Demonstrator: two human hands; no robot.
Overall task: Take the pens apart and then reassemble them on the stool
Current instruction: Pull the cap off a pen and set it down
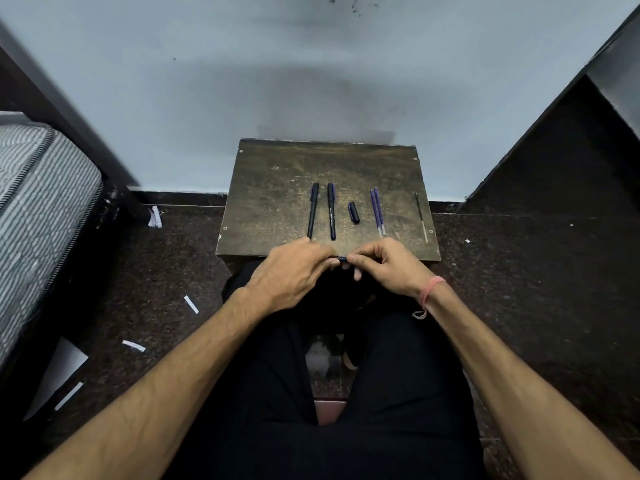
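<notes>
Both the left hand (294, 271) and the right hand (384, 268) pinch one pen (341, 258) at the stool (277, 188) near edge (pull straight, without bending).

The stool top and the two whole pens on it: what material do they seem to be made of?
Stool top: probably wood or board, dark brown, worn and scratched, with screw heads at the corners. Two whole pens: likely plastic, smooth dark blue-black with a slight sheen.
</notes>
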